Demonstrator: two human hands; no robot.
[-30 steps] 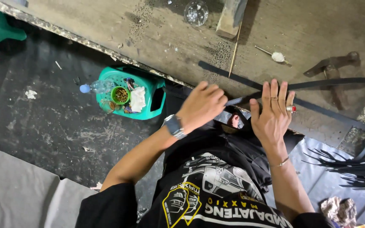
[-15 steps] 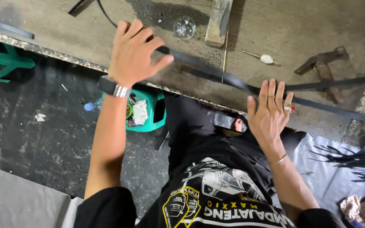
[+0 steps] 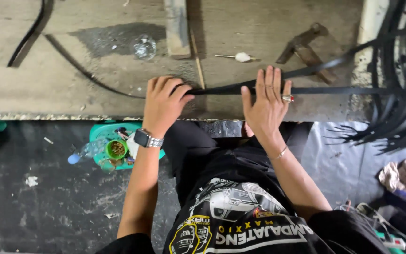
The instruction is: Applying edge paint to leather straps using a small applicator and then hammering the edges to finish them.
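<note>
- While the left hand (image 3: 164,104) curls over the black strip (image 3: 222,88) near the front edge of the wooden workbench (image 3: 62,89), its fingers look closed onto the strip's end, though the grip itself is hidden under the knuckles.
- Flat and spread, the right hand (image 3: 266,104) presses its palm down on the same strip a little further along, pinning it to the board rather than clasping it.
- From there the strip runs taut toward the right edge of the bench, where it meets a hanging bundle of black strips (image 3: 400,94).
- To do this well, I judge the pinning palm should stay flat with even weight, so the strip cannot twist or slide while the other hand pulls or smooths it.
- Keeping the pull in line with the strip, low to the board, would likely stop it buckling between the two hands.
- Well apart from the hands, a metal hammer-like tool (image 3: 306,46) and a small white-tipped pin (image 3: 237,57) lie toward the back of the bench, beside an upright wooden block (image 3: 177,28).
- Below the front edge, a green basket (image 3: 113,148) of oddments sits on the dark floor.
</note>
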